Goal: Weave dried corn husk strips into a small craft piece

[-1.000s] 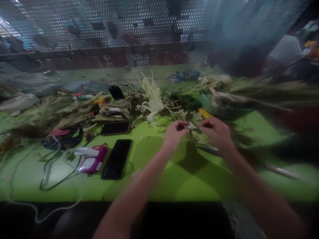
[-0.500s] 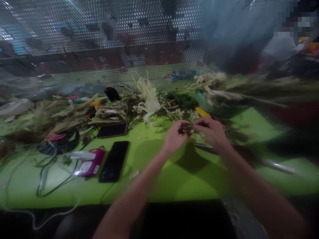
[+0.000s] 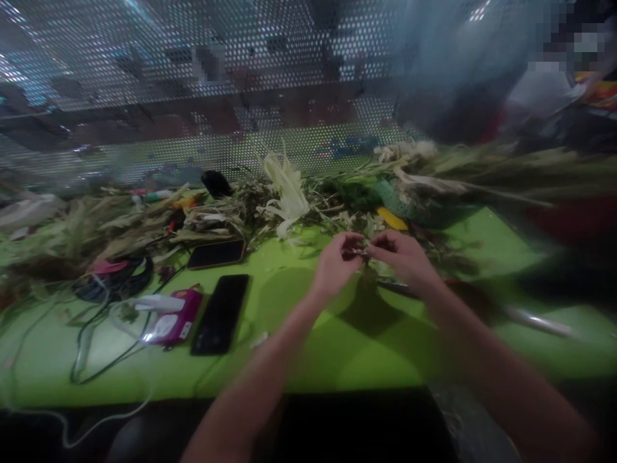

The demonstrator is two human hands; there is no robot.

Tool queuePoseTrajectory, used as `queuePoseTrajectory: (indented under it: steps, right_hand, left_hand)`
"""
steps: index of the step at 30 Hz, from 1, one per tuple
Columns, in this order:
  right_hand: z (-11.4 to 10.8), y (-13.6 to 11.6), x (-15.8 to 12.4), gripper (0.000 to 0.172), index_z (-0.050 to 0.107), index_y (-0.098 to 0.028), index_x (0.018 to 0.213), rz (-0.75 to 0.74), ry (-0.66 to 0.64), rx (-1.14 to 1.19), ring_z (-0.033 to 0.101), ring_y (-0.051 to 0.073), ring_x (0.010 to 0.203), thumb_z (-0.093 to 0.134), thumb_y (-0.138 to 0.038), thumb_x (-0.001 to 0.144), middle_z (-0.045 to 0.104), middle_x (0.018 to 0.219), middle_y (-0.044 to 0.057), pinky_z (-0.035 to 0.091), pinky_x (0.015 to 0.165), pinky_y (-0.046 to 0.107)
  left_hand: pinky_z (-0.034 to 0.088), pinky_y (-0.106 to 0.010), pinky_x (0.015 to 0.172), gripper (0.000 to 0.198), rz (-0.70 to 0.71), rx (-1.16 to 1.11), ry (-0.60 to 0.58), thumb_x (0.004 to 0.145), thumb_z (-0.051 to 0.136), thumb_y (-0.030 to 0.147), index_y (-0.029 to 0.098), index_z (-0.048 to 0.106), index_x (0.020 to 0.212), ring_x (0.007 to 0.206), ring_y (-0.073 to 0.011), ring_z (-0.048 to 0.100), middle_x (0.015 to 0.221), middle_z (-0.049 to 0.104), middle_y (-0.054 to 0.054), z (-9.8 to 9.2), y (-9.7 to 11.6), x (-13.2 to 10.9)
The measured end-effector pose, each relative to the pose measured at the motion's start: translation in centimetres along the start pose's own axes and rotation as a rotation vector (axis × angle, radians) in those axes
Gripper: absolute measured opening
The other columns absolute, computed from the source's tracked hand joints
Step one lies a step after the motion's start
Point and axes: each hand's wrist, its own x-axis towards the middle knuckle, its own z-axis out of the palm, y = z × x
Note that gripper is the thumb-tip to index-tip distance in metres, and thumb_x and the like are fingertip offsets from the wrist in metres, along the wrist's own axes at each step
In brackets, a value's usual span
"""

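Over the green table, my left hand point(image 3: 336, 263) and my right hand point(image 3: 403, 258) meet at the fingertips. Both are closed in a pinch around something small and pale, mostly hidden by the fingers and too blurred to name. Loose plant scraps point(image 3: 380, 269) lie just beneath and behind the fingers. A dark, blade-like tool point(image 3: 398, 287) rests on the table under my right hand, partly covered by the wrist. Beyond my left hand stands a pale, peeled-back corn husk point(image 3: 286, 196). A yellow object point(image 3: 392, 218) lies behind my right hand.
Dried husks and stalks point(image 3: 130, 222) heap along the back. Behind my right hand is a green bowl-like container point(image 3: 395, 196). Two phones point(image 3: 220, 314), a magenta tissue pack point(image 3: 186, 315) and cables point(image 3: 80, 347) occupy the left. A shiny rod point(image 3: 540, 320) lies right. Perforated mesh point(image 3: 193, 128) rises behind.
Both hands have shifted very slightly, with the right fingertips a little further left and closer to the left ones. The things on the table stay where they were.
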Motion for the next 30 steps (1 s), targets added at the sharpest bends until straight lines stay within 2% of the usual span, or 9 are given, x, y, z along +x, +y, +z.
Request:
queuePoseTrajectory:
  steps: [7, 13, 17, 19, 23, 30]
  right_hand:
    - [0.1, 0.0, 0.2, 0.022, 0.065, -0.018, 0.072, 0.016, 0.048, 0.057, 0.056, 0.015, 0.066, 0.077, -0.037, 0.067, 0.064, 0.069, 0.001, 0.047, 0.066, 0.030]
    - [0.5, -0.2, -0.1, 0.038, 0.065, -0.018, 0.095, 0.081, -0.065, 0.123, 0.061, 0.018, 0.077, 0.078, -0.041, 0.067, 0.069, 0.087, 0.004, 0.049, 0.070, 0.031]
    - [0.5, 0.2, -0.1, 0.028, 0.064, -0.017, 0.080, 0.080, -0.106, 0.017, 0.054, 0.014, 0.065, 0.075, -0.041, 0.070, 0.063, 0.071, 0.000, 0.041, 0.060, 0.027]
    - [0.5, 0.3, -0.1, 0.027, 0.064, -0.017, 0.076, 0.076, -0.110, 0.034, 0.052, 0.013, 0.062, 0.074, -0.041, 0.070, 0.060, 0.066, -0.001, 0.040, 0.059, 0.027]
    - [0.4, 0.0, -0.2, 0.027, 0.065, -0.017, 0.075, 0.108, -0.133, 0.103, 0.054, 0.014, 0.061, 0.076, -0.040, 0.068, 0.062, 0.065, -0.001, 0.043, 0.061, 0.028]
    - [0.8, -0.6, -0.5, 0.024, 0.063, -0.018, 0.073, 0.111, -0.128, 0.174, 0.057, 0.014, 0.062, 0.075, -0.038, 0.067, 0.062, 0.066, -0.001, 0.047, 0.063, 0.029]
  left_hand:
    - [0.049, -0.025, 0.075, 0.039, -0.052, -0.011, -0.025, 0.067, 0.064, 0.003, 0.014, 0.059, 0.105, 0.081, -0.0123, 0.061, 0.084, 0.063, -0.003, -0.3, 0.3, 0.1]
    - [0.050, -0.025, 0.074, 0.040, -0.002, 0.018, 0.012, 0.069, 0.062, 0.005, 0.015, 0.058, 0.108, 0.081, -0.0124, 0.061, 0.097, 0.065, -0.005, 0.0, 0.2, 0.0]
    - [0.050, -0.026, 0.074, 0.043, 0.036, 0.096, 0.004, 0.070, 0.057, 0.003, 0.016, 0.059, 0.111, 0.080, -0.0123, 0.060, 0.100, 0.063, -0.006, 0.1, 0.5, -0.2]
    - [0.050, -0.027, 0.075, 0.044, 0.052, 0.129, -0.011, 0.070, 0.057, 0.002, 0.016, 0.059, 0.112, 0.082, -0.0129, 0.060, 0.105, 0.062, -0.007, 0.0, 0.5, -0.2]
    - [0.051, -0.026, 0.071, 0.048, 0.045, 0.150, -0.063, 0.072, 0.057, 0.002, 0.018, 0.058, 0.117, 0.081, -0.0125, 0.058, 0.111, 0.059, -0.009, -0.3, 0.7, -0.2]
    - [0.047, -0.021, 0.062, 0.059, 0.016, 0.119, -0.119, 0.068, 0.056, -0.001, 0.018, 0.054, 0.124, 0.071, -0.0081, 0.054, 0.105, 0.056, -0.006, -0.7, 1.4, -0.1]
